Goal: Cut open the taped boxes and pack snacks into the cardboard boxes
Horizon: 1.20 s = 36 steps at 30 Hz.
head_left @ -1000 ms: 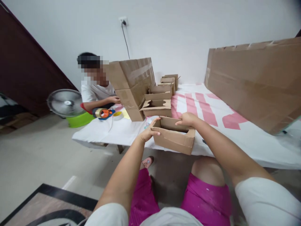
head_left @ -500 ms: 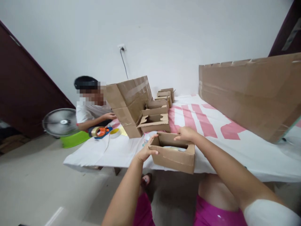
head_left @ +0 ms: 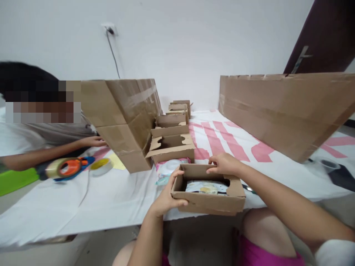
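Note:
A small open cardboard box (head_left: 210, 201) sits at the near edge of the white cloth-covered table (head_left: 111, 199). My left hand (head_left: 166, 197) grips its left end, thumb on the front wall. My right hand (head_left: 224, 164) is curled over its far rim. Inside the box lies a white packet (head_left: 206, 187). Just behind the box, another packet (head_left: 168, 168) lies on the cloth.
A row of small open boxes (head_left: 172, 146) runs back toward the wall beside a tall carton (head_left: 124, 118). A large flat cardboard sheet (head_left: 283, 107) stands at the right. A person at the left reaches past a tape dispenser (head_left: 66, 168) and tape roll (head_left: 101, 166).
The view has moved closer and turned left, so the table and the person at the left look larger. Both hands stay on the box, and the packet inside now shows.

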Each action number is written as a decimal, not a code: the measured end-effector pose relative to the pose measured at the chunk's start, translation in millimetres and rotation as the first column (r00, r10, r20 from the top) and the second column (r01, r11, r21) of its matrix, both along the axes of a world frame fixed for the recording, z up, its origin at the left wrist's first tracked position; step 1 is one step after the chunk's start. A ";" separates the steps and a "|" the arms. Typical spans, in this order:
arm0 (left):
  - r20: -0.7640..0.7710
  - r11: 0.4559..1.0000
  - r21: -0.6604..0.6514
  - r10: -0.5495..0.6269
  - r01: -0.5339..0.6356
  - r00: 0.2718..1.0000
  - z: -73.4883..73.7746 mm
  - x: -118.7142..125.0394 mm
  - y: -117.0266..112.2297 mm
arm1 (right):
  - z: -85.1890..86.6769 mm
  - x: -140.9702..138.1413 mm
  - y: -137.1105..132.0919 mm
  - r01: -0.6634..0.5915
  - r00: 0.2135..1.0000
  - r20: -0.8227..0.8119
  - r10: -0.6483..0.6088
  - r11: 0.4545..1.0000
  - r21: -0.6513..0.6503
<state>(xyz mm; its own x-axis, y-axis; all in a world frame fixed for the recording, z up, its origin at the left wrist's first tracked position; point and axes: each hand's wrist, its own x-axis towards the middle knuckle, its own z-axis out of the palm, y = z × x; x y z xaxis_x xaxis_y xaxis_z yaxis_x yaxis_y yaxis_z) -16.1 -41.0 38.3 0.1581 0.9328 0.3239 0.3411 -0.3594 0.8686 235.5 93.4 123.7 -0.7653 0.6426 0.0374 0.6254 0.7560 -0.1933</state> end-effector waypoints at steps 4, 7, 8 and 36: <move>-0.068 1.000 0.028 -0.009 0.011 0.998 4.5 1.0 -13.2 | 7.4 5.1 -20.9 -0.185 0.925 -0.289 0.245 0.958 0.219; -0.124 0.998 0.054 -0.018 0.025 0.992 11.5 1.7 -23.7 | 12.9 2.7 -50.1 -0.353 0.911 -0.144 0.387 0.911 0.214; -0.141 0.997 0.064 -0.023 0.033 0.990 13.6 2.2 -26.6 | 13.6 1.3 -59.9 -0.406 0.908 -0.041 0.418 0.899 0.165; -0.182 0.992 0.045 -0.110 0.120 0.977 21.4 17.8 -20.7 | 10.7 17.1 -110.4 -0.037 0.978 0.208 -0.020 0.963 0.267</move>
<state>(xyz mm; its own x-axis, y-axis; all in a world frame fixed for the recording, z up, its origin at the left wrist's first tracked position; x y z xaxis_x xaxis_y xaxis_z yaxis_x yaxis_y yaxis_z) 1.7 -61.7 59.7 0.3232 0.8863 0.3317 0.4431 -0.4514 0.7745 252.6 -16.9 134.4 -0.7799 0.6241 0.0477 0.6233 0.7674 0.1503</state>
